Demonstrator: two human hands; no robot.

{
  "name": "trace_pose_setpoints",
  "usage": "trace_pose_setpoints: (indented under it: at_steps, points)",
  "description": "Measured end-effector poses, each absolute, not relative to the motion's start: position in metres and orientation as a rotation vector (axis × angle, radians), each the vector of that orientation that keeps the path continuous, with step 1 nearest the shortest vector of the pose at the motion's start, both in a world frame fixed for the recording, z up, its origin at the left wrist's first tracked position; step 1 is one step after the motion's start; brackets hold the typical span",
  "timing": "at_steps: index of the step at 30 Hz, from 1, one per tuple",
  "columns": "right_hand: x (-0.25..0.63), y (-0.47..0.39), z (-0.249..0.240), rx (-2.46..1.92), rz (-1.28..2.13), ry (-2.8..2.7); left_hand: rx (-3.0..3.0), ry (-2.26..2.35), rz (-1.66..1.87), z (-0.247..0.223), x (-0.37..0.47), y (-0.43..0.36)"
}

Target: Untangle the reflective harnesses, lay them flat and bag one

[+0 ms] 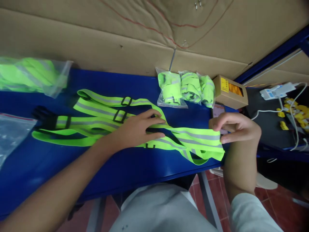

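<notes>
A neon-yellow reflective strap harness (96, 121) with grey stripes and black buckles lies stretched along the blue table. My left hand (142, 127) rests on the middle of its straps, fingers spread and pointing right. At the right end, my right hand (233, 127) pinches the edge of a wide strap section between thumb and fingertips. A loop of strap hangs slack just below that end. The black buckle (44, 116) at the far left end is blurred.
Three clear bags of rolled neon straps (170, 88) stand along the back, beside a cardboard box (230, 91). Further left lie a larger filled bag (31, 75) and a clear plastic bag (14, 135). A phone (218, 111) and a white power strip (277, 91) are at right.
</notes>
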State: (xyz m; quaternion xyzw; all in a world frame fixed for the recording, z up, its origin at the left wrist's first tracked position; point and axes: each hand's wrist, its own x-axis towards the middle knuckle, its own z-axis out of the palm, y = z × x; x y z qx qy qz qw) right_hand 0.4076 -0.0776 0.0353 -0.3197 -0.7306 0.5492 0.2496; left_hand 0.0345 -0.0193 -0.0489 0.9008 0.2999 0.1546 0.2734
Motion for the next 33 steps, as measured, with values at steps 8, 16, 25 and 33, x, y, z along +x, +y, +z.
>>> trace_pose_setpoints:
  at_steps: [8, 16, 25, 33]
  points:
    - [0.344, -0.077, 0.021, -1.46, 0.163, -1.984, 2.671, 0.946, 0.658, -0.049, 0.033, -0.019]
    - [0.334, -0.091, 0.017, -1.546, -0.383, -1.724, 2.862, 1.217, 0.822, -0.038, 0.037, -0.019]
    - [0.361, -0.079, 0.026, -1.178, 0.977, -2.103, 2.559, 1.705, 1.062, -0.037, 0.026, -0.016]
    - [0.376, -0.082, 0.032, -1.303, 1.058, -2.025, 2.375, 1.825, 1.065, -0.03, 0.016, -0.007]
